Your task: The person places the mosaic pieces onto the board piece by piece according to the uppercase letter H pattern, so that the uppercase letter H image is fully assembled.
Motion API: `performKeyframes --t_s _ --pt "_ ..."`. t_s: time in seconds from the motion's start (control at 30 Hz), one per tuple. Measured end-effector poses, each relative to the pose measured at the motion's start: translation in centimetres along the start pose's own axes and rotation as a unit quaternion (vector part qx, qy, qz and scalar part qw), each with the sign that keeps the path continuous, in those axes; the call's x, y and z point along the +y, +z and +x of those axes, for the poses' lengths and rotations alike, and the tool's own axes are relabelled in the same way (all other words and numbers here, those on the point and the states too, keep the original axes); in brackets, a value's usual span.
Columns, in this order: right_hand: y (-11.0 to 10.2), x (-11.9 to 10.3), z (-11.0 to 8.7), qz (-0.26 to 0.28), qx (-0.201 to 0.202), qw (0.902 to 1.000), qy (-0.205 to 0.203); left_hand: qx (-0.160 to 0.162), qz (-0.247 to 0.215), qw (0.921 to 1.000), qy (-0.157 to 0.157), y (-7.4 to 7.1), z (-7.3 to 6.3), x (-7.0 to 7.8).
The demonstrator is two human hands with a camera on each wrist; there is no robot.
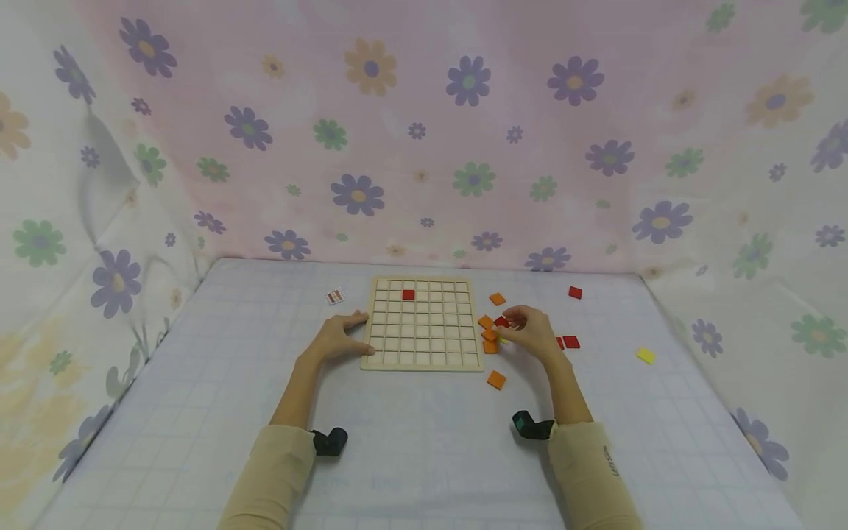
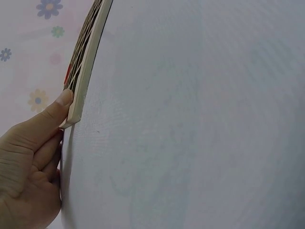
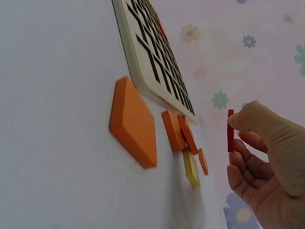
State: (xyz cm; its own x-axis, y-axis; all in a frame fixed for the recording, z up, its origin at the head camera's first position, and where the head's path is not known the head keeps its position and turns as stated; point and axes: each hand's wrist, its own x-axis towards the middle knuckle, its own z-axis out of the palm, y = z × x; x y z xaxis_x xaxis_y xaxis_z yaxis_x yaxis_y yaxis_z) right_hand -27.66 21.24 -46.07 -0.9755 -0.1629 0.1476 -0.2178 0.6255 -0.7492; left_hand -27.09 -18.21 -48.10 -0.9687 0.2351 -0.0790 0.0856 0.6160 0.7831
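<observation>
spreading across the back and sides, a hanging cloth (image 1: 424, 110) in pale pink and white carries purple, green and orange flowers. in front of it is a table (image 1: 424, 449) covered in white. two beige sleeves (image 1: 268, 475) reach in from the near edge, each with a small black device (image 1: 330, 442) at the cuff. between the person's hands, a wooden gridded board (image 1: 424, 369) lies flat on the table. the left hand (image 1: 339, 338) is at the board's left side, thumb and fingers spread apart, the thumb touching the rim at the near corner. the right hand (image 1: 535, 333), just beyond the board's right side, pinches a red tile (image 3: 230, 131) between thumb and fingers, raised off the table. a small patterned card (image 1: 335, 296) lies to the left of the board, near its far corner. loose to the right are five orange tiles (image 1: 497, 380), two yellow tiles (image 1: 645, 356) and three red ones (image 1: 576, 292), some partly hidden by the right hand. a single placed tile (image 1: 408, 295), also red, sits in the second row from the far edge, third cell from the left. the work seems barely begun: one cell filled, the others bare, the pinched tile not yet set down
</observation>
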Motion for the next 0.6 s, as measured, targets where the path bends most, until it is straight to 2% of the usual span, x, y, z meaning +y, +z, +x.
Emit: performKeyframes --t_s 0.23,0.4,0.6 --pt "1.7 -2.7 1.7 0.054 -0.001 0.9971 -0.053 0.0 0.001 1.0 -0.002 0.1 0.0 0.0" --pt "2.5 -5.2 2.0 0.108 -0.013 0.992 -0.064 0.001 0.002 1.0 -0.007 0.0 0.0 0.1" --pt "5.3 -3.6 4.4 0.12 -0.024 0.989 -0.084 -0.004 -0.002 0.9999 -0.009 0.0 0.1 0.0"
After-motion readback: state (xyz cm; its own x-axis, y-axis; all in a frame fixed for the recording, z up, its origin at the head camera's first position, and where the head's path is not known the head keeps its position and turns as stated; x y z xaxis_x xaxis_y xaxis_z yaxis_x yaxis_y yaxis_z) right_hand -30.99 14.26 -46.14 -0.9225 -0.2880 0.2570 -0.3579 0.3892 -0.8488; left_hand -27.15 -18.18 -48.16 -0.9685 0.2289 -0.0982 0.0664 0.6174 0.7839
